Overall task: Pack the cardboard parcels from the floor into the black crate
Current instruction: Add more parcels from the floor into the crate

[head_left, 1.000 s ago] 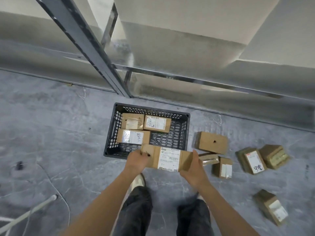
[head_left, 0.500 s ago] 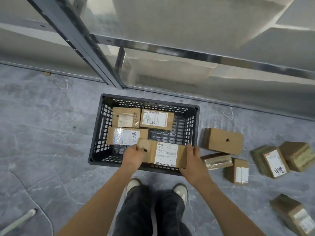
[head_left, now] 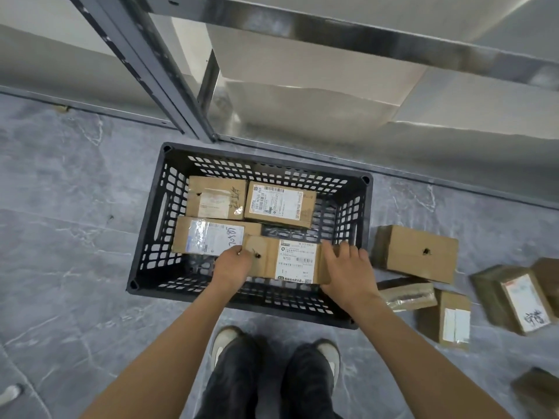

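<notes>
I see the held parcel point(head_left: 287, 261) lying flat with its long axis running left to right across the view, roughly parallel to the near wall of the black crate point(head_left: 242, 300). Its white shipping label faces up, the print reading toward me, and a small dark hole shows near its left end. It sits inside the crate's opening, over the near-right part of the interior; I cannot tell whether it already rests on the crate bottom or hangs just above it.

My left hand point(head_left: 231, 267) grips the parcel's left end, knuckles up, fingers curled over the far edge. My right hand point(head_left: 348, 273) clasps the right end with the palm down and the fingers spread over the top and far side. Both forearms reach forward and down from the bottom of the view, converging on the crate, with my dark trousers and two shoes below them.

Three parcels already lie flat in the crate: one with handwriting in the far-left corner point(head_left: 216, 198), a labelled one beside it on the right point(head_left: 279, 204), and a long one against the left wall point(head_left: 211, 235), whose right end touches the held parcel.

On the grey floor point(head_left: 75, 252) right of the crate lie more parcels: a plain box with a hole point(head_left: 417, 252), a taped one point(head_left: 408, 294), a small one point(head_left: 447, 320) and a tilted labelled one point(head_left: 517, 300).
</notes>
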